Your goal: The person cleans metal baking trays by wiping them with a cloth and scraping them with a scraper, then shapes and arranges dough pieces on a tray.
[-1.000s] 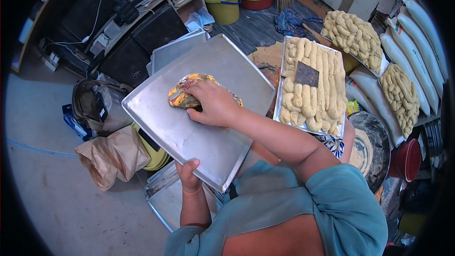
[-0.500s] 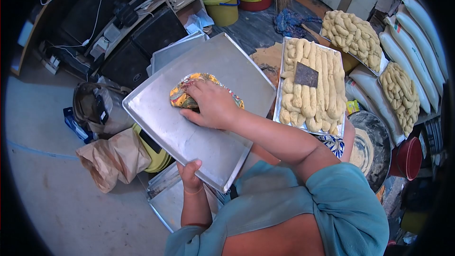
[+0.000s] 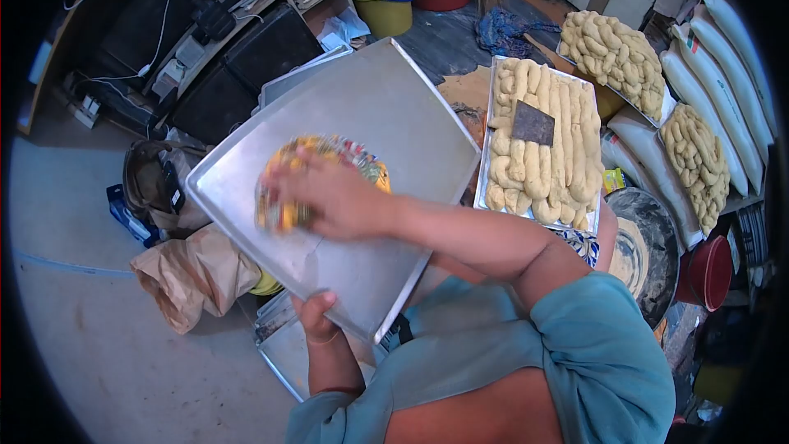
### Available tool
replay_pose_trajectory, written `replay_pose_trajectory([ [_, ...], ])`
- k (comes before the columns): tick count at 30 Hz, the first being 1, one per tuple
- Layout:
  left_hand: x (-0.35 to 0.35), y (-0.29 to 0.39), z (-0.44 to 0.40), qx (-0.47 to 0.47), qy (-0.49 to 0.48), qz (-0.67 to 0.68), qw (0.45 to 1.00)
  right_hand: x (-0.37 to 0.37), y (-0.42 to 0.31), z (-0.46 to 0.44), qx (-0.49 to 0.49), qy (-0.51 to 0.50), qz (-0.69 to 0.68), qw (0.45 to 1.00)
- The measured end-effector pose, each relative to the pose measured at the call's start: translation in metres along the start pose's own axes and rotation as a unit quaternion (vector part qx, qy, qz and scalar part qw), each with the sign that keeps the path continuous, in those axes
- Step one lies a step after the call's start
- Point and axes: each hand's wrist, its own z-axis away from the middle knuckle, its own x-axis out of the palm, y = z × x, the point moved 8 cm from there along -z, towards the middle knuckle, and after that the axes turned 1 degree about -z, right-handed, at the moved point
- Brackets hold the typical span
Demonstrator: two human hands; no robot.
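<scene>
A shallow metal baking tray [image 3: 386,115] is tilted in front of me. My left hand [image 3: 316,314] grips its near edge, with the thumb on the inner side and the other fingers hidden beneath. My right hand [image 3: 333,197] presses a bunched patterned cloth [image 3: 345,150], yellow, red and green, against the tray's inner surface. Both the hand and cloth are smeared by motion. To the right, a second tray holds rolled dough strips [image 3: 567,173], and a dark square metal plate [image 3: 532,124] lies on top of them.
More dough pieces are heaped at the right [image 3: 612,57], near stacked white sacks [image 3: 715,74]. A dark basin [image 3: 657,230] and a red bucket [image 3: 705,274] stand below. At left are a brown paper bag [image 3: 193,275] and black bag; more trays [image 3: 288,362] lie beneath.
My right hand has swept the cloth left and slightly down across the tray. The tray has shifted a little left and up, with my left hand still on its edge.
</scene>
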Motion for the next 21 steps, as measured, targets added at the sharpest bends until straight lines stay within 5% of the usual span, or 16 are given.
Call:
replay_pose_trajectory([
  [4, -0.017, 0.025, 0.018, -0.003, 0.015, 0.073, 0.997, -0.058, 0.142, -0.005, 0.333, 0.123, -0.031, 0.934],
  [7, -0.027, 0.028, 0.025, -0.024, -0.061, 0.096, 0.993, -0.115, 0.210, 0.034, 0.452, 0.251, 0.075, 0.852],
  [10, -0.036, 0.019, 0.014, 0.014, -0.004, 0.041, 0.999, -0.066, 0.145, 0.002, 0.342, 0.164, -0.003, 0.926],
  [12, -0.038, 0.015, 0.010, 0.029, 0.025, 0.044, 0.998, -0.022, 0.070, -0.020, 0.044, 0.049, 0.029, 0.997],
  [13, -0.039, 0.016, 0.008, 0.039, 0.038, 0.041, 0.998, -0.016, 0.056, -0.022, 0.017, 0.028, 0.013, 0.999],
  [15, -0.026, 0.026, 0.011, 0.009, -0.006, 0.105, 0.994, -0.033, 0.096, -0.030, 0.180, 0.004, 0.082, 0.980],
  [17, -0.016, 0.037, 0.015, -0.011, -0.021, 0.146, 0.989, -0.070, 0.164, -0.024, 0.350, 0.086, -0.086, 0.929],
  [19, -0.011, 0.042, 0.020, -0.023, -0.010, 0.161, 0.987, -0.117, 0.227, -0.016, 0.305, 0.204, 0.162, 0.916],
  [21, -0.014, 0.043, 0.020, 0.006, 0.002, 0.102, 0.995, -0.131, 0.263, -0.002, 0.368, 0.232, 0.152, 0.888],
])
